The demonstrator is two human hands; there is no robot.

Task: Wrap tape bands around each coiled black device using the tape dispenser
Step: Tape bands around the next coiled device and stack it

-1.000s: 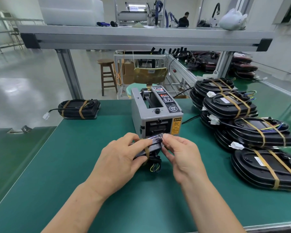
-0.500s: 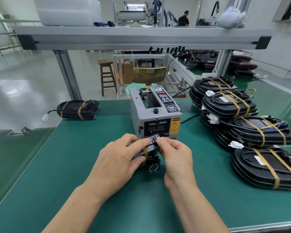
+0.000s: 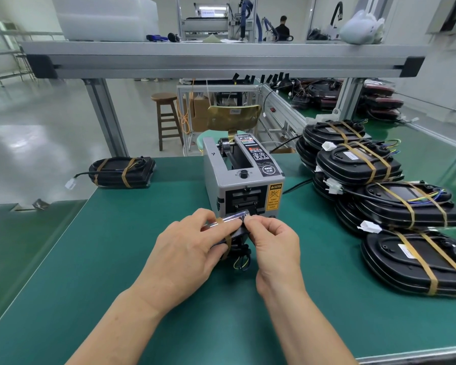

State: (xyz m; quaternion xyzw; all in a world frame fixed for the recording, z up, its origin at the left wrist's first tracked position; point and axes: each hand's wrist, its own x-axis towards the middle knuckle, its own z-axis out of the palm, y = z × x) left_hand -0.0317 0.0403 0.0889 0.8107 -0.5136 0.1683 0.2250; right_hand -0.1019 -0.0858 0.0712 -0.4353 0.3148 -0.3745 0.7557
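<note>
A black coiled device (image 3: 232, 227) stands on edge on the green mat just in front of the grey tape dispenser (image 3: 241, 180). My left hand (image 3: 187, 251) grips it from the left, thumb across its top. One brown tape band (image 3: 228, 239) runs round it beside my thumb. My right hand (image 3: 273, 243) pinches the device's upper right end at the dispenser's outlet. Coloured wires (image 3: 241, 262) hang under the device between my hands.
A stack of banded black devices (image 3: 379, 196) fills the right side of the mat. One banded device (image 3: 121, 172) lies at the far left corner. An aluminium shelf beam (image 3: 221, 59) crosses overhead. A stool (image 3: 166, 119) stands beyond the table.
Both hands and the device have shifted slightly up and closer to the dispenser's outlet. My right fingers have closed tighter on the device's right end.
</note>
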